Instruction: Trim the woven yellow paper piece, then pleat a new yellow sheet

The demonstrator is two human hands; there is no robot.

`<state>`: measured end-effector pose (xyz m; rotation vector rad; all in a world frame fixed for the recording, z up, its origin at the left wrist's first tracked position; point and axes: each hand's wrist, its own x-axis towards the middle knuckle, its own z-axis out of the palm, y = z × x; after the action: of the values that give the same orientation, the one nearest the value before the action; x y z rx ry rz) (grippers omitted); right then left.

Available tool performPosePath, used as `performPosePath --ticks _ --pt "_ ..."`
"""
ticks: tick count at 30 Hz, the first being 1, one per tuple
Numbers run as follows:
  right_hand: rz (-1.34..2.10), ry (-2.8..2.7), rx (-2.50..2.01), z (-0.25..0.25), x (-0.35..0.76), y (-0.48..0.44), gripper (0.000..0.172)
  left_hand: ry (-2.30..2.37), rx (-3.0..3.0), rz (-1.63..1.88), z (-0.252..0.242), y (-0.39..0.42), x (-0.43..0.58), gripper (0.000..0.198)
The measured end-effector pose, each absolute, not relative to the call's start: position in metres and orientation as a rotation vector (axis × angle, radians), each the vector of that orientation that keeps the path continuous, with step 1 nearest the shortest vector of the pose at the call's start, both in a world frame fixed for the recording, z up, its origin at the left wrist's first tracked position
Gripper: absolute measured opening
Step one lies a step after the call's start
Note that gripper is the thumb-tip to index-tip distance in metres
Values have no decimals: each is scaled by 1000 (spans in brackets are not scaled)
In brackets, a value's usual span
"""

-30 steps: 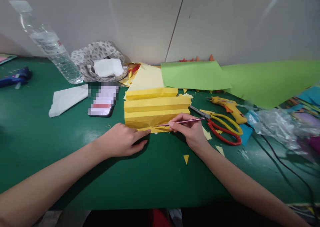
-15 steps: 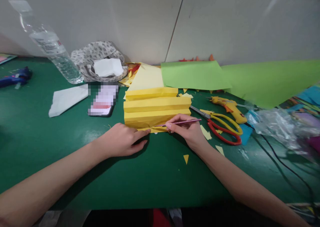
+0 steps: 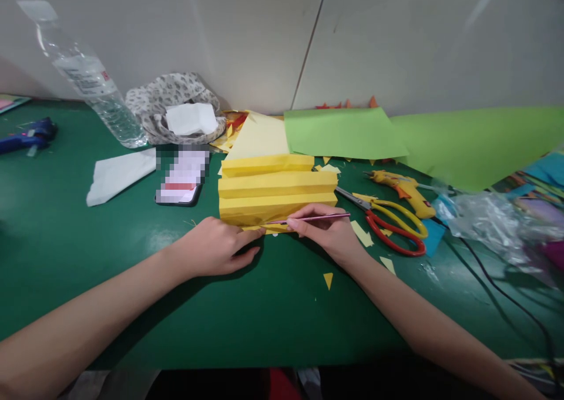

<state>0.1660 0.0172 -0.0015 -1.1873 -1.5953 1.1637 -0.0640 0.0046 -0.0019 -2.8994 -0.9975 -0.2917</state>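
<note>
In the head view, a yellow sheet of paper point(image 3: 277, 207) with several accordion folds lies on the green table. My left hand point(image 3: 222, 247) presses its index fingertip on the paper's near edge, thumb stretched out apart; it holds nothing. A slim purple pencil point(image 3: 324, 217) is pinched in the fingers of my right hand point(image 3: 328, 229), held as for writing. Its tip points left and rests at the lowest fold, close to my left index finger. Right of the paper lie scissors point(image 3: 394, 227) with one red and one yellow handle.
A yellow glue gun point(image 3: 408, 191) with a black cord lies beyond the scissors, near crumpled plastic wrap point(image 3: 493, 227). Green sheets point(image 3: 343, 133) lie against the wall. At left are a phone point(image 3: 183, 180), a tissue point(image 3: 121, 174), a water bottle point(image 3: 94, 83) and a patterned cloth bag point(image 3: 176, 88).
My right hand has slid slightly left along the fold with the pencil. My left hand and the paper have stayed in place.
</note>
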Motion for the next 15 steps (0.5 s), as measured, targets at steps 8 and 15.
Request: performPosePath --ticks 8,15 --pt "1132 -1661 -1246 2 164 17 14 -982 -2893 -315 -2 4 -63 30" --pt "1136 -1610 -1260 3 164 16 14 -988 -2888 -318 -3 6 -63 32"
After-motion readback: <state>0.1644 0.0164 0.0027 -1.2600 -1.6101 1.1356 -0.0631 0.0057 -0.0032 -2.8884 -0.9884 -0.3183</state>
